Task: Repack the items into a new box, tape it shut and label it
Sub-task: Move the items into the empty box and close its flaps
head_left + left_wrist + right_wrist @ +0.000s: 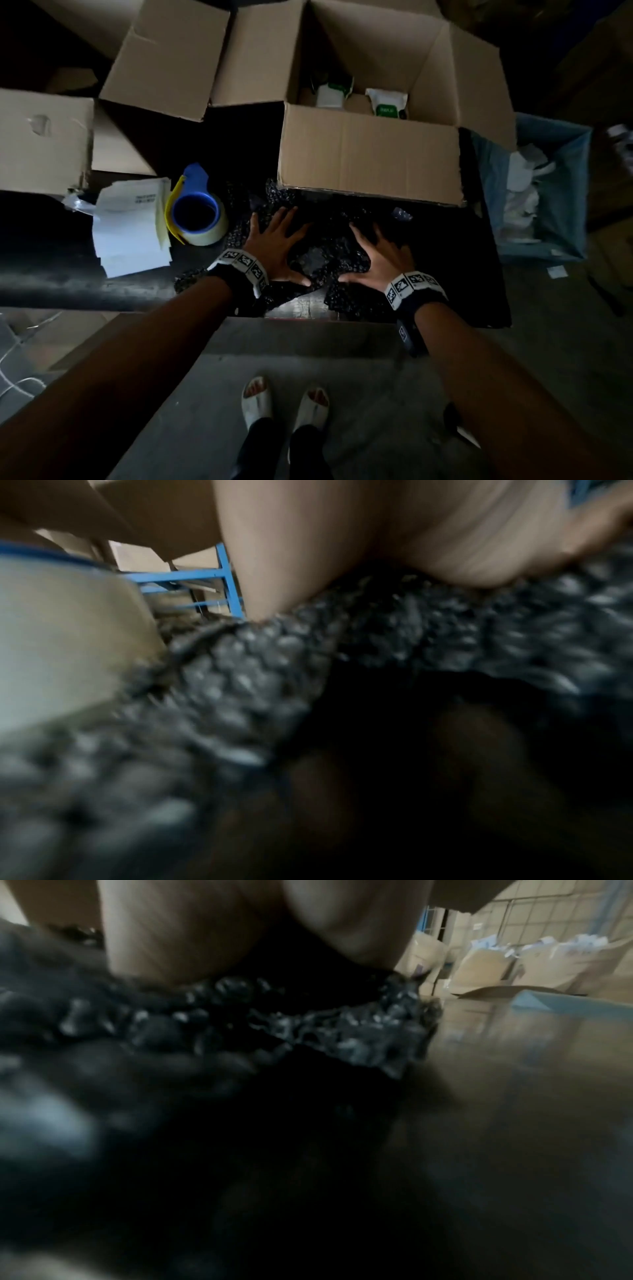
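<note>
A sheet of black bubble wrap (318,260) lies on the dark table in front of an open cardboard box (368,161). Inside the box stand two white pouches with green labels (388,102). My left hand (277,240) lies flat on the wrap with its fingers spread. My right hand (376,253) presses flat on the wrap too, fingers spread. In the left wrist view the bubble wrap (260,669) fills the frame under my fingers (274,561). The right wrist view shows the wrap (308,1026) under my palm.
A blue tape dispenser with clear tape (197,209) sits left of my hands, beside a stack of white labels (132,226). Another open cardboard box (44,144) stands at the left. A blue-lined bin of paper waste (548,195) stands to the right.
</note>
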Demonstrator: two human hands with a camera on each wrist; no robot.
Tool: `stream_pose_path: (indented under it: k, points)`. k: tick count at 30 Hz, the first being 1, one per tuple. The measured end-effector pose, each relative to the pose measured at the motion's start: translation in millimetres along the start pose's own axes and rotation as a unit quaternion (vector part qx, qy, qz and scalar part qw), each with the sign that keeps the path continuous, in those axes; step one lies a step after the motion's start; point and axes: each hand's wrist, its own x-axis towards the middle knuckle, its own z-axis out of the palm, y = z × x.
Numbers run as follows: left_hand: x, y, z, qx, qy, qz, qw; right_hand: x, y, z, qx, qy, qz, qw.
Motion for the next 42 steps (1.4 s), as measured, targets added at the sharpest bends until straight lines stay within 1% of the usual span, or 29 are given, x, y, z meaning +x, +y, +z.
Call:
stream_pose_path:
  k: [3, 6, 8, 9, 11, 13, 15, 16, 18, 20, 23, 24, 26, 29, 32, 37, 40, 42]
  points:
    - [-6.4, 6.1, 5.8, 0.006, 0.028, -0.029, 0.999, -4.5, 4.3, -1.7, -0.009, 0.012, 0.004, 1.000]
    - [-10.3, 8.7, 2.3, 0.030, 0.059, -0.076, 0.995, -4.7, 2.6, -5.3, 0.020, 0.052, -0.013, 0.998]
    - [-13.7, 8.1, -2.1, 0.004, 0.071, -0.102, 0.992, -5.3, 0.6, -9.6, 0.017, 0.083, -0.031, 0.996]
    - [-15.3, 7.8, -3.3, -0.015, 0.074, -0.106, 0.991, -5.7, 0.0, -12.6, 0.013, 0.086, -0.039, 0.995]
    - [-19.2, 7.7, -3.1, -0.041, 0.065, -0.097, 0.992, -3.7, 0.4, -16.2, 0.015, 0.069, -0.064, 0.995]
    - [-22.0, 6.1, 2.2, -0.033, 0.030, -0.073, 0.996, 1.2, 1.0, -17.5, 0.026, 0.036, -0.099, 0.994]
    - [-23.6, 2.6, 8.0, -0.032, 0.014, -0.057, 0.998, 6.6, 1.8, -16.2, 0.013, 0.013, -0.103, 0.994]
    - [-31.4, -3.4, 10.0, -0.039, 0.019, -0.059, 0.997, 9.2, -4.3, -14.9, -0.003, 0.014, -0.105, 0.994]
    - [-30.2, -6.3, 10.9, -0.068, 0.031, -0.041, 0.996, 10.9, -2.5, -15.1, -0.036, 0.031, -0.080, 0.996]
    - [-30.7, -5.2, 10.4, -0.097, 0.064, -0.020, 0.993, 10.6, -1.2, -11.7, -0.062, 0.056, -0.069, 0.994]
    - [-31.2, -0.6, 19.4, -0.166, 0.151, -0.015, 0.974, 7.8, -0.2, -3.1, -0.056, 0.076, -0.058, 0.994]
    - [-31.5, -0.5, 21.7, -0.189, 0.177, -0.014, 0.966, 7.2, -0.1, -0.7, -0.037, 0.082, -0.052, 0.995]
    - [-31.0, -4.0, 21.3, -0.226, 0.205, -0.006, 0.952, 6.3, 2.2, 2.2, 0.026, 0.096, -0.041, 0.994]
    - [-32.7, -10.8, 3.1, -0.269, 0.210, 0.013, 0.940, -1.0, 3.5, -1.2, 0.116, 0.127, -0.014, 0.985]
    - [-42.7, -10.3, -14.6, -0.282, 0.224, 0.021, 0.933, -13.7, -2.0, -8.7, 0.149, 0.144, 0.003, 0.978]
    - [-69.5, -19.1, -37.7, -0.293, 0.256, -0.019, 0.921, -42.7, -27.3, -44.4, 0.170, 0.190, -0.036, 0.966]
    - [-90.3, -27.7, -57.6, -0.332, 0.285, -0.036, 0.899, -55.5, -46.2, -70.7, 0.154, 0.192, -0.069, 0.967]
    - [-102.7, -32.1, -71.9, -0.355, 0.292, -0.047, 0.887, -61.6, -59.4, -88.3, 0.148, 0.188, -0.089, 0.967]
